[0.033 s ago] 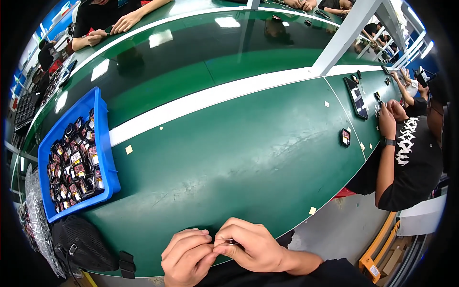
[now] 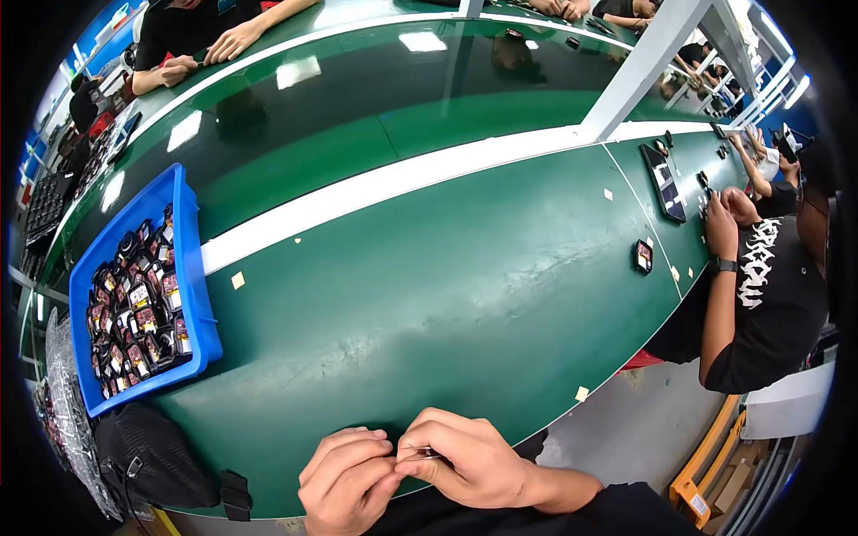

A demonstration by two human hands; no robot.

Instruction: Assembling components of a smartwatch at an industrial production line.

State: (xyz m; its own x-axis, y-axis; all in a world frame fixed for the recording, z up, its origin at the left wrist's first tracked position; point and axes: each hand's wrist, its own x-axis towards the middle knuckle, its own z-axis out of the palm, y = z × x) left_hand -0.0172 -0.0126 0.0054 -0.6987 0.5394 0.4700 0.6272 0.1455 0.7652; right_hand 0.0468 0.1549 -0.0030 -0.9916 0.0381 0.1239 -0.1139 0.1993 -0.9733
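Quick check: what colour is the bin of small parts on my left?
The bin is bright blue, seen best in the head view.

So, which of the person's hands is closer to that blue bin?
Left. The left hand is to the right of the blue bin and closer to the person's body; the right hand is farther right, beyond the left one.
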